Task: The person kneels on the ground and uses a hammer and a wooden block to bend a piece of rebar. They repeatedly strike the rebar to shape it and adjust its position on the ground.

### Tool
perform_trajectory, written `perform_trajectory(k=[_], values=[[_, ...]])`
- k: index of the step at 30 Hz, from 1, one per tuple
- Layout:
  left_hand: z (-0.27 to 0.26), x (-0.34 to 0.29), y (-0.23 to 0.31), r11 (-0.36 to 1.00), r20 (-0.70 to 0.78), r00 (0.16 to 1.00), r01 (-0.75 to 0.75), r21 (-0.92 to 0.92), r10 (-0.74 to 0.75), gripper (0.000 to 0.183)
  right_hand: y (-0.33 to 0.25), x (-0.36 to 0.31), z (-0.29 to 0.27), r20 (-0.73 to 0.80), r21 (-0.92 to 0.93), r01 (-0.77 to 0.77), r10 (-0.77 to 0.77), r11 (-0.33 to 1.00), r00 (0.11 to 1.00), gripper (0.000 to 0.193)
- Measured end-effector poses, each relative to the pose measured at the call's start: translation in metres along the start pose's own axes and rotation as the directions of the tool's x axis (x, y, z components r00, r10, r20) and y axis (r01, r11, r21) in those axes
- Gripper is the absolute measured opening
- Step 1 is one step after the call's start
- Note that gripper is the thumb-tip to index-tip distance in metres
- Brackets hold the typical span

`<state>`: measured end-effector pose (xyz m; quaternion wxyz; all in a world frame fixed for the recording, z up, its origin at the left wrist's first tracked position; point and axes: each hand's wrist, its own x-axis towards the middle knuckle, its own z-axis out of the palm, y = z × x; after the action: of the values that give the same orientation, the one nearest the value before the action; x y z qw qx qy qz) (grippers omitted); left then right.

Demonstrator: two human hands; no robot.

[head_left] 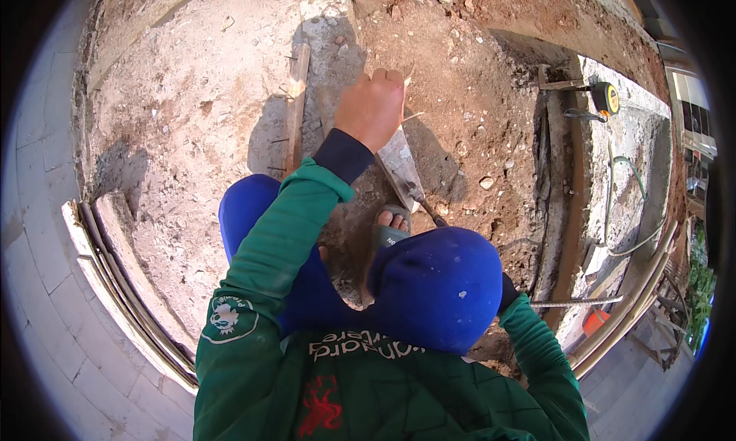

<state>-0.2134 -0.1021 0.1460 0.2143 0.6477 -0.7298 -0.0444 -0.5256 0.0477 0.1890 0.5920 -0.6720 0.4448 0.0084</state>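
My left hand [372, 110] is closed in a fist around the upper part of a narrow wooden board [400, 166], which slants down beside my sandalled foot [392, 220]. Against the board's lower end rests the metal end of a tool [428, 206] that looks like a hammer; its other end goes out of sight behind my blue-clad knee [435, 287]. That knee also hides my right hand, so only its dark cuff and green sleeve [540, 334] show. Left of my fist, a wooden strip [296, 107] with several nails sticking out lies on the concrete.
A yellow and black tape measure [605, 98] sits on the concrete ledge at right. Near the right cuff a ribbed steel bar [576, 302] juts out, close to an orange object [595, 321]. Long poles [625, 311] edge the right side; thin strips [126, 311] lie at left. Rubble and soil [475, 80] cover the ground.
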Motion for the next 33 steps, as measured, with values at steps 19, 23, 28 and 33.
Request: perform_trajectory(k=[19, 23, 28, 33], values=[[0.017, 0.005, -0.018, 0.997, -0.059, 0.997, -0.055, -0.053, 0.052, 0.019, -0.017, -0.005, -0.007, 0.002, -0.057, -0.185, 0.185, 0.981, 0.983, 0.032], [0.015, 0.01, -0.01, 0.995, -0.04, 0.996, -0.085, -0.043, 0.084, 0.019, -0.021, -0.006, -0.002, -0.017, -0.067, -0.225, 0.224, 0.972, 0.974, 0.032], [0.019, 0.014, 0.001, 0.99, -0.088, 0.989, -0.122, -0.076, 0.116, 0.019, -0.024, -0.012, 0.011, -0.059, -0.069, -0.281, 0.277, 0.957, 0.959, 0.032], [-0.004, -0.01, 0.012, 0.979, -0.078, 0.988, -0.141, -0.149, 0.131, 0.018, -0.031, -0.02, 0.023, -0.1, -0.067, -0.349, 0.341, 0.935, 0.935, 0.033]])
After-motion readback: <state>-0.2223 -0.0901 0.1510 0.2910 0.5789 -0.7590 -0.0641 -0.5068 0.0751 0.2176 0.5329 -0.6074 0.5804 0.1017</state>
